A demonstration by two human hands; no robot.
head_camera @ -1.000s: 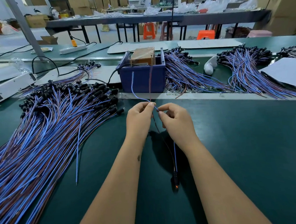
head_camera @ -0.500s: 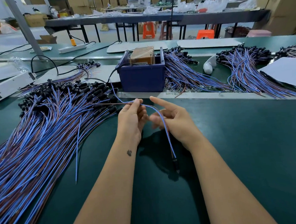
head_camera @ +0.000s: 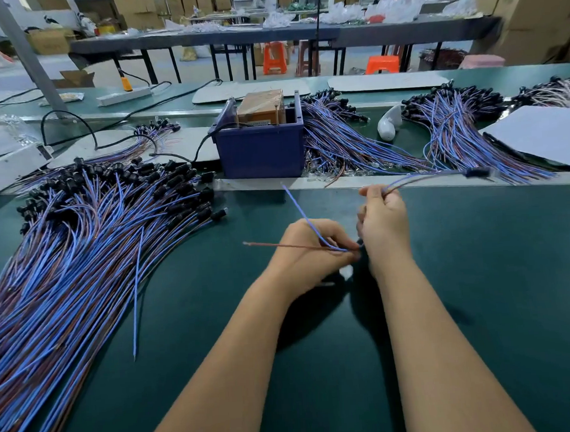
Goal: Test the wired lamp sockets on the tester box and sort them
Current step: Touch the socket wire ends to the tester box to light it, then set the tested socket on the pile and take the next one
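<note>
One wired lamp socket is held in both hands over the green mat. My left hand (head_camera: 312, 252) pinches its blue and brown wires, and the bare ends (head_camera: 292, 198) stick out up and to the left. My right hand (head_camera: 382, 223) grips the same wires further along. The black socket (head_camera: 476, 172) points to the right, off the mat. The tester box (head_camera: 260, 108), brown and taped, sits in a blue bin (head_camera: 261, 153) straight ahead of my hands, and no wire touches it.
A large heap of wired sockets (head_camera: 94, 234) covers the mat on the left. More bundles (head_camera: 349, 145) (head_camera: 455, 128) lie right of the bin beyond a metal strip (head_camera: 308, 182). A white sheet (head_camera: 545, 136) lies far right. A black cable (head_camera: 199, 147) runs to the bin.
The wire ends have come away from the tester box. The socket, which lay on the mat near me, has swung up to the right, and my right hand has closed on the wires.
</note>
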